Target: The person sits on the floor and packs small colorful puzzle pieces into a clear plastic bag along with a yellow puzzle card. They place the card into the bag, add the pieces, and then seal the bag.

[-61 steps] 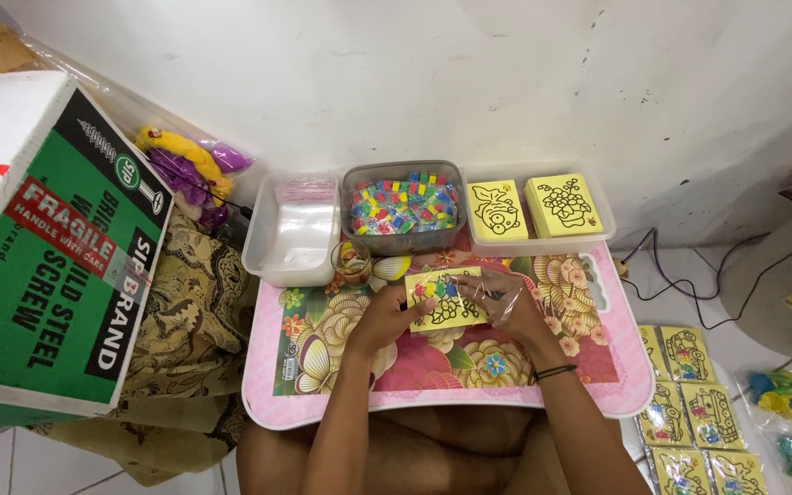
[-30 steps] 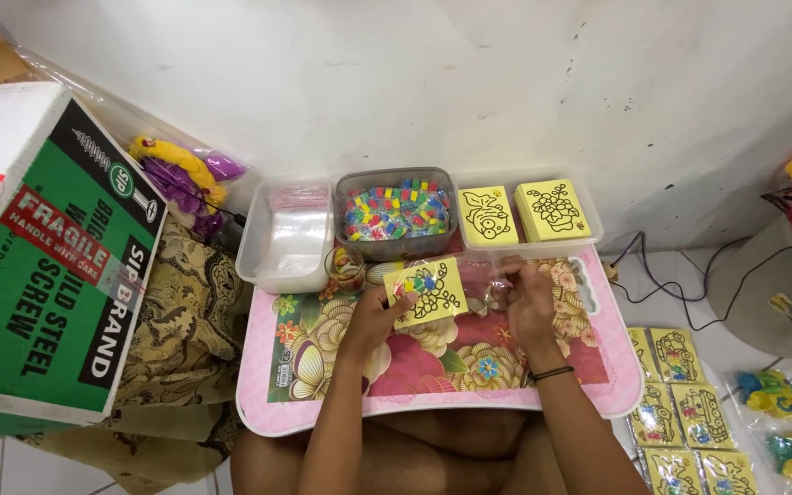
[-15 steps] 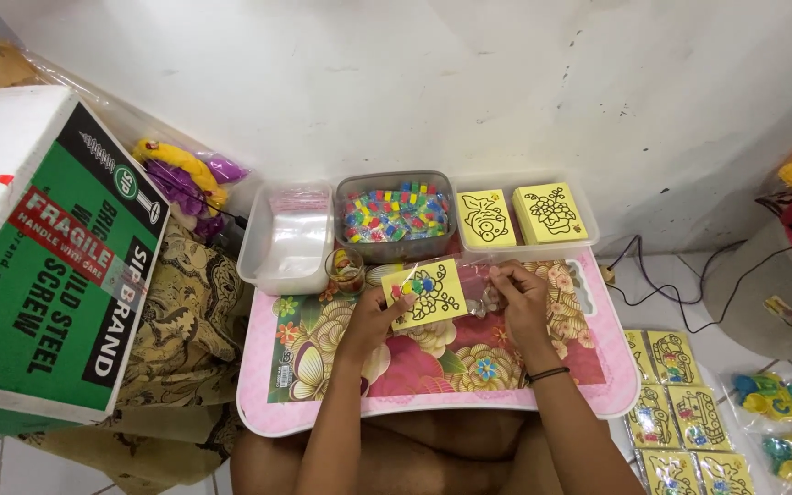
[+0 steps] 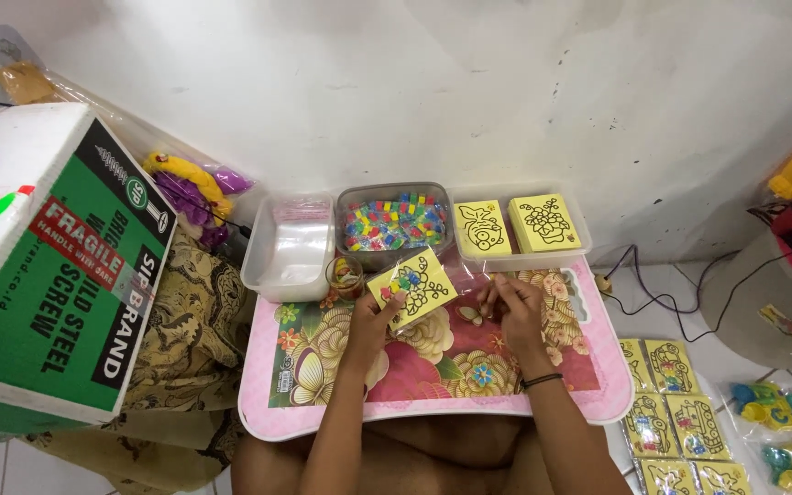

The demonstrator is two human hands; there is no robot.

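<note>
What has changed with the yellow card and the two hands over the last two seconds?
The yellow card was under both hands on the tray; now the left hand alone holds it, lifted and tilted towards the bin of coloured pieces. The right hand has let go and moved right, fingers pinched together over the tray. The bins, the two card stacks and the cardboard box stayed put.

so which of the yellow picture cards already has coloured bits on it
The yellow card held in the left hand: it carries coloured bits, while the two cards in the clear tray show only black outlines.
</note>
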